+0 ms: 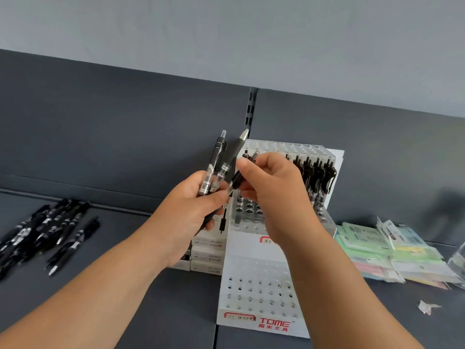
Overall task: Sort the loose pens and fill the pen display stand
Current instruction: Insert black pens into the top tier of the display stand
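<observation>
Head view: the left hand (186,212) is raised in front of the pen display stand (246,253). Its fingers and thumb are curled tight round the lower barrels of the held pens (214,162), a small bundle of black and clear pens that fans upward and slightly to the right. One pen in the bundle points its clear push-button up; another points its silver tip up. The right hand (271,195) is just beside the left, with the two hands nearly touching. Its thumb and forefinger are closed on a single pen (237,178), which is tilted, with its lower end near the left thumb. The remaining right fingers are curled underneath. The stand is white, stepped in tiers and drilled with rows of round holes, with red "TOME" lettering on its lowest front face. It sits on the dark grey shelf (125,311) against the back panel (125,122). The racked pens (317,172) stand upright in a row on the right side of the top tier. The loose pens (45,230) lie in a heap on the shelf at the far left, well apart from the stand. Flat boxes (207,250) are stacked against the stand's left side. Pastel packets (377,250) lie to its right, and a paper scrap (427,307) lies near them.
</observation>
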Available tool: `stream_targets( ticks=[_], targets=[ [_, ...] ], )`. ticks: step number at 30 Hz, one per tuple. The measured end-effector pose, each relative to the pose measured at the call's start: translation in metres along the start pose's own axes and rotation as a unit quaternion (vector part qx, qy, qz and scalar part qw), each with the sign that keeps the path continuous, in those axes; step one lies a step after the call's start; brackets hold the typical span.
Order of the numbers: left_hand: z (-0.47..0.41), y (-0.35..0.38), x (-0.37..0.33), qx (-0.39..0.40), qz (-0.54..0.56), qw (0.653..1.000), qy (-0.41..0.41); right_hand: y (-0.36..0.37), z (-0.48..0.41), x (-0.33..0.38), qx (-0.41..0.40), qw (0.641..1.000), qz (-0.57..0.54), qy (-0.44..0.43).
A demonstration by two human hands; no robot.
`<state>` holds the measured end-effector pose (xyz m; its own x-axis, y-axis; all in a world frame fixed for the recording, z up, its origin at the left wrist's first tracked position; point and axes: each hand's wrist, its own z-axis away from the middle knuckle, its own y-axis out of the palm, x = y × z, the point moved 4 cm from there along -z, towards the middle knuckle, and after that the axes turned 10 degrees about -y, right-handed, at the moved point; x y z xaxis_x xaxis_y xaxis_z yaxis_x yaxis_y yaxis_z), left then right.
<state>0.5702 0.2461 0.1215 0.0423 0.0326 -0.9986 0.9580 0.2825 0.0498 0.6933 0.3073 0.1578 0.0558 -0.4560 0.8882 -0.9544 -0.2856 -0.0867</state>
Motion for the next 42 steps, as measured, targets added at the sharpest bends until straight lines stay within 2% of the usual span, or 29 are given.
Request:
stream_targets(
  ticks=[3,5,14,21,30,35,42],
  targets=[
    [-0.002,-0.003,-0.005,0.022,0.015,1.000,-0.009,0.002,0.002,-0.002,-0.021,0.994,-0.098,0.036],
    [-0.004,-0.004,-0.008,0.038,0.013,0.999,-0.012,0.003,0.004,-0.001,-0.022,0.991,-0.122,0.045],
    [-0.012,-0.009,-0.008,0.080,0.004,0.996,-0.044,-0.010,0.001,0.018,-0.111,0.993,0.004,-0.030],
    [-0.016,-0.022,-0.002,0.063,-0.016,0.997,-0.050,-0.022,-0.004,0.035,-0.153,0.963,0.189,-0.120],
    [-0.013,-0.030,-0.001,0.070,-0.034,0.996,-0.040,-0.011,-0.006,0.011,-0.134,0.948,0.272,-0.095],
    [-0.010,-0.035,-0.002,0.082,-0.031,0.995,-0.055,-0.003,0.000,-0.002,-0.107,0.926,0.356,-0.066],
    [-0.004,-0.039,-0.005,0.105,0.017,0.990,-0.093,-0.005,-0.009,-0.001,-0.110,0.922,0.369,-0.022]
  ],
)
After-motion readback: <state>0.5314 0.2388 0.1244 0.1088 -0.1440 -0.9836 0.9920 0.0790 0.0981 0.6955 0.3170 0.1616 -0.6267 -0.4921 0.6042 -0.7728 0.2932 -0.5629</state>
